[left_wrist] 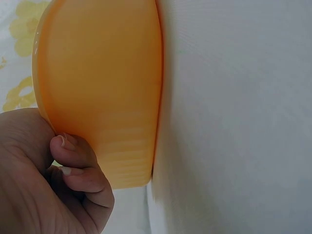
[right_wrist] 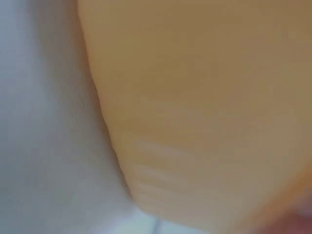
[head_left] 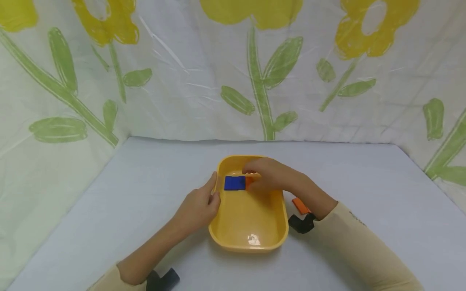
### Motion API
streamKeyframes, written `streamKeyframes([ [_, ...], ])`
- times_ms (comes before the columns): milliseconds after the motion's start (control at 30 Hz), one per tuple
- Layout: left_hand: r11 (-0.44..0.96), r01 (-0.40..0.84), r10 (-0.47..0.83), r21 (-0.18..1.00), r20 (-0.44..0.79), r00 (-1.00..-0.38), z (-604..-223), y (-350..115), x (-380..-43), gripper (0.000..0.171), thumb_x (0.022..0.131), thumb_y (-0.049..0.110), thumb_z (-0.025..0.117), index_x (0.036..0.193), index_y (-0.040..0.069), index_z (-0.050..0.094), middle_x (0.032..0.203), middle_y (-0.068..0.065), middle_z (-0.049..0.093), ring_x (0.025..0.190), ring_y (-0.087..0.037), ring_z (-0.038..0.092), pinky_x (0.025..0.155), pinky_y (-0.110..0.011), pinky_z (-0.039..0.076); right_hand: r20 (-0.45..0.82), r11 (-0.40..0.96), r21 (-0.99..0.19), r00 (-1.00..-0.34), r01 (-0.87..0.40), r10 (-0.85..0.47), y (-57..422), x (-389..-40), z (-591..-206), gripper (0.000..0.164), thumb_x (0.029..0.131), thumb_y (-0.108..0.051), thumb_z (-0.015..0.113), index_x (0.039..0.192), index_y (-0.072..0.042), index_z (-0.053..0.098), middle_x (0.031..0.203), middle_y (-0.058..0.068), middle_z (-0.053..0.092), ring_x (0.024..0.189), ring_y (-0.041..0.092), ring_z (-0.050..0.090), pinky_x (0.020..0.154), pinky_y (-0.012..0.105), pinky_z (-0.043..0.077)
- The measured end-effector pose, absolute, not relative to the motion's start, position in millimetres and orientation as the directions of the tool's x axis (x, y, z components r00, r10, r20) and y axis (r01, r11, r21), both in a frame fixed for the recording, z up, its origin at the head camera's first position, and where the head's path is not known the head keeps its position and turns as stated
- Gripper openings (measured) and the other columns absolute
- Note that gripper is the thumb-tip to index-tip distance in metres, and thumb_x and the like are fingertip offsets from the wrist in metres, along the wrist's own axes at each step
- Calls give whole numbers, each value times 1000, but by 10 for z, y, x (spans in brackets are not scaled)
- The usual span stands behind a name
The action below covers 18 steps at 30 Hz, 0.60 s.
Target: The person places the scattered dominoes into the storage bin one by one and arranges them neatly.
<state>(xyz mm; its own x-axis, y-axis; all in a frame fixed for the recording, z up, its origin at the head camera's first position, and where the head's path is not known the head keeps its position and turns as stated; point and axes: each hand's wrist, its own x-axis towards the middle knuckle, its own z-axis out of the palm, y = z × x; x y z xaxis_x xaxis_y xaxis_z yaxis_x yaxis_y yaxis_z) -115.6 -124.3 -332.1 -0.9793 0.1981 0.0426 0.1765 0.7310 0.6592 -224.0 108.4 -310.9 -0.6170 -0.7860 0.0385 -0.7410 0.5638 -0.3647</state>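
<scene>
A yellow plastic basin (head_left: pixel 251 226) stands on the table. My left hand (head_left: pixel 198 206) grips its left rim, and in the left wrist view curled fingers (left_wrist: pixel 73 151) lie against the outer wall. Inside, toward the far end, two flat blue blocks (head_left: pixel 234 183) lie side by side on the floor of the basin. My right hand (head_left: pixel 271 173) reaches in over the right rim and pinches an orange block (head_left: pixel 249 183) right at the end of the blue ones. The hand covers most of that orange block. The right wrist view is blurred and filled mostly by the basin wall (right_wrist: pixel 195 107).
Another flat orange block (head_left: pixel 300 206) lies on the table right of the basin, close under my right forearm. The table is covered with a pale cloth (head_left: pixel 164 165). Behind it hangs a white curtain (head_left: pixel 182 101) with painted yellow flowers.
</scene>
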Motion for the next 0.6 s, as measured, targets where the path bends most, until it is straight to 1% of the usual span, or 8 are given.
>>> streamKeyframes([
  [67, 736, 175, 195, 654, 43, -980, -3316, -1238, -1156, 63, 100, 17, 50, 158, 3, 27, 53, 1, 45, 43, -13, 42, 44, -25, 38, 74, 552, -389, -622, -738, -779, 1169, -2187, -3060, 28, 88, -13, 78, 114, -7, 70, 108, 4, 68, 101, 24, 61, 93, 38, 50],
  [167, 739, 177, 194, 650, 47, -980, -3305, -1230, -1153, 63, 100, 17, 50, 157, 3, 28, 54, 1, 45, 44, -13, 42, 45, -26, 38, 137, 531, -422, -630, -735, -764, 1334, -2073, -2976, 30, 89, -14, 77, 118, -6, 69, 111, 4, 67, 103, 26, 61, 93, 41, 51],
  [267, 735, 184, 198, 653, 53, -979, -3299, -1220, -1150, 63, 100, 16, 51, 157, 2, 28, 53, 1, 44, 44, -13, 42, 45, -26, 38, 200, 519, -432, -640, -737, -742, 1550, -1944, -2921, 31, 89, -15, 77, 118, -8, 69, 112, 0, 67, 102, 24, 62, 90, 40, 53],
  [367, 731, 187, 205, 657, 50, -977, -3300, -1212, -1153, 63, 100, 17, 51, 157, 2, 28, 54, 1, 45, 44, -13, 42, 45, -25, 38, 237, 525, -424, -650, -738, -722, 1788, -1832, -2922, 27, 88, -14, 78, 113, -10, 71, 107, -4, 67, 99, 19, 62, 87, 38, 54],
  [467, 733, 183, 202, 655, 47, -978, -3306, -1218, -1156, 63, 100, 17, 50, 158, 2, 27, 54, 1, 45, 44, -13, 42, 45, -26, 39, 229, 537, -426, -661, -728, -714, 1995, -1752, -2965, 19, 88, -11, 78, 106, -13, 71, 102, -8, 67, 97, 14, 62, 85, 40, 55],
  [533, 734, 182, 198, 654, 52, -979, -3311, -1227, -1155, 63, 100, 16, 50, 158, 3, 27, 54, 1, 44, 44, -13, 42, 45, -26, 39, 202, 545, -435, -667, -717, -717, 2099, -1723, -2999, 15, 89, -10, 77, 103, -14, 71, 99, -12, 67, 95, 12, 63, 84, 41, 55],
  [600, 733, 184, 194, 655, 58, -979, -3317, -1237, -1152, 63, 100, 16, 50, 157, 3, 28, 53, 1, 43, 44, -12, 41, 45, -26, 38, 170, 547, -446, -667, -708, -725, 2172, -1720, -3026, 11, 90, -10, 75, 100, -16, 72, 97, -13, 67, 93, 10, 63, 83, 41, 55],
])
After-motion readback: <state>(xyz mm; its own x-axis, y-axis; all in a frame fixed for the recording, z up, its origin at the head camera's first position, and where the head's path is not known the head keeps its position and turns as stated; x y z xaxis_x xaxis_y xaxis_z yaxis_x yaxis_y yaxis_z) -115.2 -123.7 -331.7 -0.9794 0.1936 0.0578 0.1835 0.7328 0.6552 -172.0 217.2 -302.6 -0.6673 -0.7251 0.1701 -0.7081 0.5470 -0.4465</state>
